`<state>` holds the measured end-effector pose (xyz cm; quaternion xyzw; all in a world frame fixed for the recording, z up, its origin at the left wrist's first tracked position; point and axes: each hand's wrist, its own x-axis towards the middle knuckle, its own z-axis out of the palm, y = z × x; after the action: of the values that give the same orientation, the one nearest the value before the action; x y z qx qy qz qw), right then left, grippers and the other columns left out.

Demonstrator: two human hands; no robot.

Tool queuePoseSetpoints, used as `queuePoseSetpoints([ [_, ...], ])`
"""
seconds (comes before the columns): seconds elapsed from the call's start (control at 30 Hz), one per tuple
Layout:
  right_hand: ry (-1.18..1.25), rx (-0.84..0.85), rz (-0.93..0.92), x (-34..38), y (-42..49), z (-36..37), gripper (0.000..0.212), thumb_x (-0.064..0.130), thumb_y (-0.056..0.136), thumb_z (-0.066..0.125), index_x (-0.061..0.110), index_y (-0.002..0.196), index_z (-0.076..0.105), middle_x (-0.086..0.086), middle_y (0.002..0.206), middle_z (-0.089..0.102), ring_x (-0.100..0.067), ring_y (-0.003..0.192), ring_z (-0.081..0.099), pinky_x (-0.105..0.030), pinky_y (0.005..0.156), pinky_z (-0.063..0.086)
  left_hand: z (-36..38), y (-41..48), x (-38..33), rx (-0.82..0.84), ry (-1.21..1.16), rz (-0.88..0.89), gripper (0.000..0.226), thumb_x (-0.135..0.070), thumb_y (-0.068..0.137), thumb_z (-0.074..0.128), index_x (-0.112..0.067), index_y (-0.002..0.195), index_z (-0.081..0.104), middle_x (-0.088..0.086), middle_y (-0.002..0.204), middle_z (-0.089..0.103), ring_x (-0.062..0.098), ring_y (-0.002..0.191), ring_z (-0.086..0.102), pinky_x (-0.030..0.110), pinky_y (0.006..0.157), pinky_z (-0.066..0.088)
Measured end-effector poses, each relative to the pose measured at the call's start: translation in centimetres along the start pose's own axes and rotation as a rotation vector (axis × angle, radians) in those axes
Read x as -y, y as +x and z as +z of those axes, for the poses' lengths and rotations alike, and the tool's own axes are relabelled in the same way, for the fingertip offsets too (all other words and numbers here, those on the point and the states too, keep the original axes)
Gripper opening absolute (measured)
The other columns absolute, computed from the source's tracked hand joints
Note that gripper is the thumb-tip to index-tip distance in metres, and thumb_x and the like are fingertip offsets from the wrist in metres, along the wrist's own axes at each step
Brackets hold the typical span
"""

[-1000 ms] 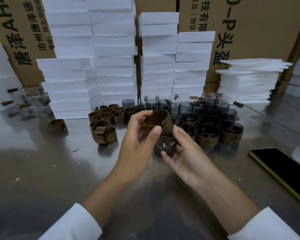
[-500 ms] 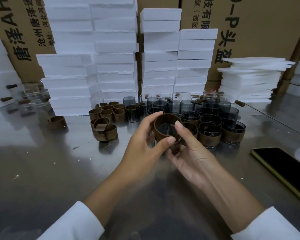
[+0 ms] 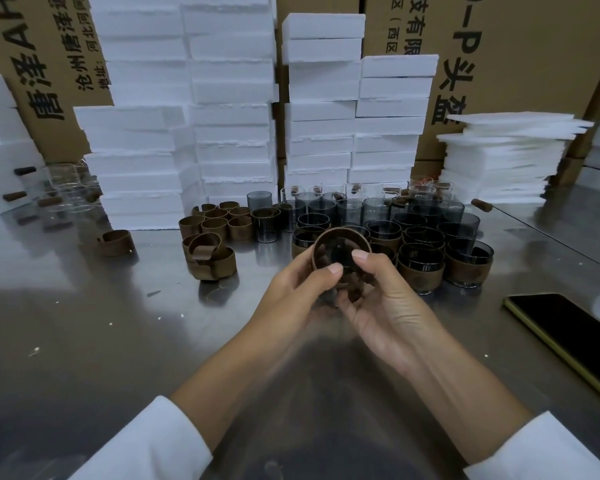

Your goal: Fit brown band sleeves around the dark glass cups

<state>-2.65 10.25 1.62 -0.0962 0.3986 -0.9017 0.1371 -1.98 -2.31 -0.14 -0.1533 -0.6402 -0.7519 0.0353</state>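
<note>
Above the middle of the steel table, both my hands hold one dark glass cup (image 3: 338, 252) with a brown band sleeve (image 3: 342, 233) round its rim. My left hand (image 3: 297, 292) grips the cup and band from the left, thumb on the near edge. From the right, my right hand (image 3: 383, 303) cups it, thumb on the rim and fingers curled beneath. Behind stand several dark cups (image 3: 347, 211), some wearing sleeves (image 3: 420, 270). Loose brown bands (image 3: 219, 220) lie to the left.
White foam blocks (image 3: 229, 109) and cardboard boxes (image 3: 520, 64) wall off the back. Clear glasses (image 3: 63, 185) stand at far left. A lone band (image 3: 115, 242) lies left of the pile. A dark phone (image 3: 568, 334) rests at the right edge of the steel table (image 3: 84, 341).
The brown band went from tilted above the cup to sitting round its rim. Both hands closed in around the cup and lifted it slightly toward the cup cluster.
</note>
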Motion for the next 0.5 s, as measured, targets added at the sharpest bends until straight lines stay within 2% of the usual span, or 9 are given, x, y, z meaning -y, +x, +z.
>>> queuePoseSetpoints([
  [0.13,-0.036,0.017,0.005,-0.08,0.31,-0.25,0.014,0.018,0.062,0.079,0.020,0.075,0.080,-0.004,0.083,0.075,-0.008,0.071,0.071,-0.018,0.058,0.054,-0.37,0.06,0.10,-0.039,0.024,0.039,0.034,-0.044,0.069,0.063,-0.034,0.100,0.072,0.000,0.095,0.072,0.013,0.089,0.065,0.033,0.081,0.056],
  [0.3,-0.034,-0.001,-0.026,-0.25,0.59,-0.54,0.027,0.021,0.067,0.068,0.016,0.093,0.073,-0.005,0.085,0.075,-0.012,0.073,0.072,-0.020,0.057,0.055,-0.21,-0.04,0.17,-0.092,-0.038,0.067,0.030,-0.038,0.079,0.063,-0.024,0.105,0.072,0.005,0.101,0.073,0.014,0.094,0.069,0.024,0.072,0.055],
  [0.43,-0.078,-0.003,-0.031,-0.22,0.53,-0.53,0.015,0.026,0.062,0.073,0.022,0.075,0.080,-0.004,0.080,0.075,-0.011,0.068,0.071,-0.018,0.052,0.053,0.20,-0.12,0.26,-0.133,-0.091,0.071,0.023,-0.032,0.086,0.057,-0.028,0.098,0.075,0.002,0.095,0.075,0.013,0.090,0.071,0.024,0.068,0.055],
  [0.5,-0.085,-0.023,-0.035,-0.29,0.56,-0.49,0.026,0.033,0.052,0.079,0.022,0.075,0.080,-0.004,0.078,0.074,-0.011,0.065,0.070,-0.018,0.049,0.052,0.20,-0.20,0.23,-0.136,-0.112,0.066,0.022,-0.033,0.087,0.056,-0.029,0.098,0.075,0.001,0.095,0.075,0.013,0.090,0.071,0.024,0.067,0.055],
])
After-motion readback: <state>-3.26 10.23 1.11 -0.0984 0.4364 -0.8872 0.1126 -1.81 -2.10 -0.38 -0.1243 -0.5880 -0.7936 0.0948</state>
